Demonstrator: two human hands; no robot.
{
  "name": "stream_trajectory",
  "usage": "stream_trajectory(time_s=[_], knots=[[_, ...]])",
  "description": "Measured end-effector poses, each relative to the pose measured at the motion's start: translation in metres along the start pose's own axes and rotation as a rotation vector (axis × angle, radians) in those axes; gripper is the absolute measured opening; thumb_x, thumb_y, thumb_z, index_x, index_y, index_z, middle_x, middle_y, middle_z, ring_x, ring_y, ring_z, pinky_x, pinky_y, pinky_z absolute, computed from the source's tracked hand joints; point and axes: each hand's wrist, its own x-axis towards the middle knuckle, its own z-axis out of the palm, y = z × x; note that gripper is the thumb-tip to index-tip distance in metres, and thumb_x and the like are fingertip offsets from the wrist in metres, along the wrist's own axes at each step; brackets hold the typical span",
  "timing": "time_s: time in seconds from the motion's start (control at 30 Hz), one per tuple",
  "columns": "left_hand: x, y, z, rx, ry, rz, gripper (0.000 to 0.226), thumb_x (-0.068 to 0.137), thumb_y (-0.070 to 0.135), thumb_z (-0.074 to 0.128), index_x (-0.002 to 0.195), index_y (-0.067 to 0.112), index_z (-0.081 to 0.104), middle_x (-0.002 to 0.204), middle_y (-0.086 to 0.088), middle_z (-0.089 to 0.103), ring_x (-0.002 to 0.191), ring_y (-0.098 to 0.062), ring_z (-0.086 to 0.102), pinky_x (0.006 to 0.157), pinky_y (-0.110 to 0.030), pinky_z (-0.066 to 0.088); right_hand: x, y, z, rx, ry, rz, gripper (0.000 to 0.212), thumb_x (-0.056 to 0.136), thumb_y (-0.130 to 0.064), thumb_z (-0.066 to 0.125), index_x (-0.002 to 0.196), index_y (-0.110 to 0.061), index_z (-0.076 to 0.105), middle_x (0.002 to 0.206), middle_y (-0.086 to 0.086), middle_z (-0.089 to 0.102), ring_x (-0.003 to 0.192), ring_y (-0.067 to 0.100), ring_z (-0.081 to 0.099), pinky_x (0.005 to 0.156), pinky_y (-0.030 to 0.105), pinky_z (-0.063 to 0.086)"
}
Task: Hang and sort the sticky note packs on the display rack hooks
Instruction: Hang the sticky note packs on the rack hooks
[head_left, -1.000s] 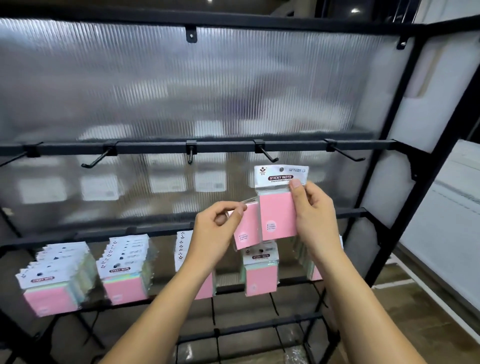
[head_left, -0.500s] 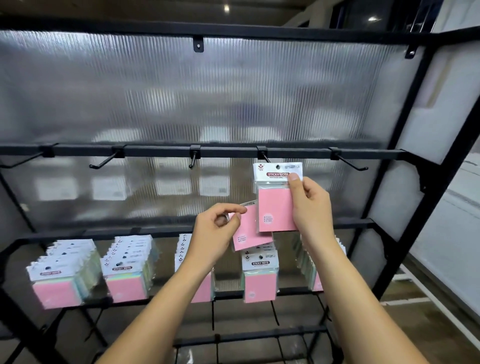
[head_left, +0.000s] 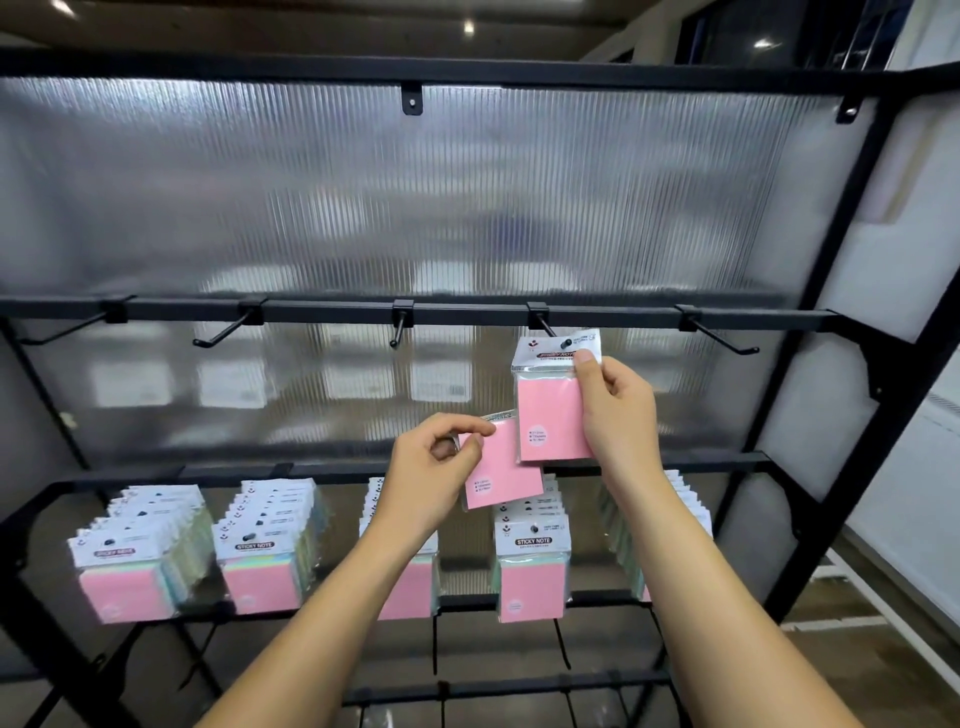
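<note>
Right hand (head_left: 618, 415) up at the middle rail (head_left: 467, 313), fingers and thumb pinching a pink sticky note pack (head_left: 553, 410) by its right edge, thumb pressed on the white header card. The hole in that header sits right on the tip of the fourth hook (head_left: 548, 328); the dark tip shows through it. The pack hangs upright against the ribbed clear panel (head_left: 467, 208).

Left hand (head_left: 431, 478) lower and just to the left, grip pressed together on the top corner of a second pink pack (head_left: 501, 473), which tilts to the side and tucks partly behind the first one.

The other hooks on this rail stand bare: one at center (head_left: 397, 332), one to its left (head_left: 221, 332), one far right (head_left: 722, 340).

Down on the lower rail, rows of packs hang in stacks: far left (head_left: 135, 556), next over (head_left: 270, 551), and one under the hands (head_left: 532, 561), each with a pink pad in front. More packs hang behind both forearms, partly hidden.
</note>
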Motion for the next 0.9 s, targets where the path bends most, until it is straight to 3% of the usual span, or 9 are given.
stream_trajectory(time_s=[0.1,0.2,0.3,0.43,0.57,0.7,0.8,0.9], knots=[[0.002,0.001,-0.002,-0.003,0.006,-0.002,0.017,0.093,-0.003,0.059,0.096,0.005,0.073,0.087,-0.004,0.067,0.057,0.004,0.052,0.051,-0.008,0.035,0.008,0.006,0.006,-0.006,0.011,0.013,0.055,0.1,-0.043,0.051,0.069,0.001,0.039,0.065,0.005,0.037,0.061,0.014,0.033,0.057,0.031,0.026],[0.004,-0.002,-0.004,0.006,0.018,-0.012,0.017,0.093,-0.003,0.058,0.096,0.006,0.073,0.081,0.001,0.065,0.054,0.0,0.047,0.049,-0.007,0.031,0.015,0.009,0.012,-0.023,0.025,0.026,0.048,0.1,-0.039,0.052,0.064,-0.013,0.035,0.062,0.001,0.031,0.059,0.012,0.029,0.057,0.03,0.023],[0.004,-0.005,-0.005,0.013,0.023,-0.017,0.019,0.093,0.0,0.059,0.094,0.011,0.074,0.082,0.01,0.068,0.064,-0.015,0.048,0.05,-0.01,0.032,0.018,0.014,0.015,-0.045,0.023,0.03,0.046,0.1,-0.041,0.052,0.065,-0.016,0.035,0.062,0.001,0.031,0.059,0.011,0.028,0.056,0.03,0.022],[0.0,-0.007,-0.005,0.033,0.037,-0.023,0.018,0.092,-0.005,0.058,0.095,0.004,0.073,0.05,0.021,0.054,0.045,-0.003,0.034,0.047,-0.008,0.025,0.011,0.019,0.015,-0.033,-0.006,0.055,0.048,0.101,-0.043,0.05,0.066,-0.012,0.041,0.061,-0.002,0.034,0.056,0.009,0.028,0.053,0.029,0.023],[-0.011,-0.012,-0.007,0.027,0.043,-0.043,0.018,0.093,-0.003,0.057,0.095,0.006,0.073,0.044,0.02,0.047,0.043,-0.003,0.034,0.047,-0.011,0.024,-0.005,0.032,0.007,0.006,-0.089,0.142,0.048,0.102,-0.042,0.05,0.071,-0.004,0.054,0.065,0.003,0.048,0.061,0.013,0.04,0.058,0.031,0.032],[-0.022,-0.018,-0.005,0.021,0.032,-0.074,0.021,0.093,0.0,0.058,0.093,0.014,0.074,0.049,0.015,0.046,0.05,-0.007,0.031,0.049,-0.018,0.025,-0.039,0.05,0.001,0.047,-0.163,0.292,0.038,0.101,-0.037,0.053,0.085,-0.005,0.067,0.071,0.003,0.068,0.061,0.01,0.058,0.063,0.029,0.048],[-0.031,-0.017,0.002,0.015,0.014,-0.08,0.022,0.094,0.001,0.058,0.092,0.015,0.074,0.073,0.011,0.067,0.059,-0.009,0.049,0.053,-0.016,0.035,-0.067,0.051,-0.001,0.067,-0.25,0.329,0.034,0.101,-0.033,0.054,0.084,-0.007,0.069,0.067,-0.003,0.068,0.061,0.01,0.059,0.058,0.022,0.05],[-0.038,-0.018,0.012,-0.021,-0.008,-0.074,0.024,0.094,0.005,0.058,0.091,0.022,0.074,0.086,-0.009,0.07,0.068,-0.031,0.054,0.054,-0.025,0.039,-0.09,0.041,-0.009,0.027,-0.347,0.259,0.039,0.1,-0.039,0.054,0.081,-0.007,0.068,0.069,-0.006,0.064,0.062,0.004,0.055,0.059,0.019,0.044]])
